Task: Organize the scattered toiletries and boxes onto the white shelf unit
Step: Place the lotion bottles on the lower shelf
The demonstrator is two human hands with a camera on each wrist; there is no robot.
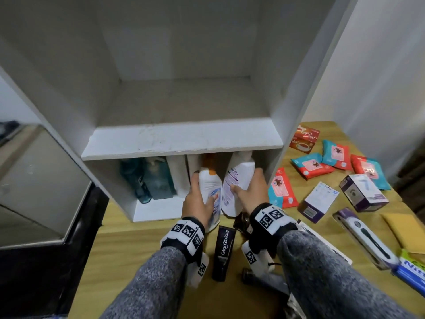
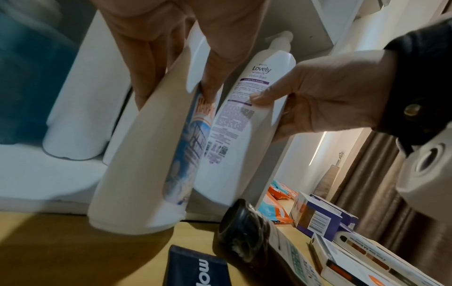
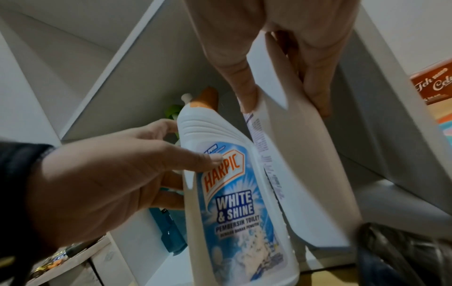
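My left hand (image 1: 199,196) grips a white Harpic toilet cleaner bottle (image 1: 209,196) with an orange cap, tilted at the mouth of the white shelf unit's (image 1: 181,140) lower compartment. The bottle's blue label (image 3: 234,203) faces the right wrist view. Beside it my right hand (image 1: 249,192) grips a white Lovely lotion bottle (image 1: 236,185), its top under the shelf board. Both bottles (image 2: 146,154) lean side by side with their bases near the compartment's front edge. Deeper inside stand blue bottles (image 1: 147,180) and white bottles (image 1: 178,178).
A black Glad2Glow tube (image 1: 223,252) lies on the wooden table (image 1: 119,245) between my wrists. To the right lie several wipe packs (image 1: 312,165), a red tea box (image 1: 304,139), purple boxes (image 1: 362,192), a boxed toothbrush (image 1: 365,236). The upper compartment holds nothing.
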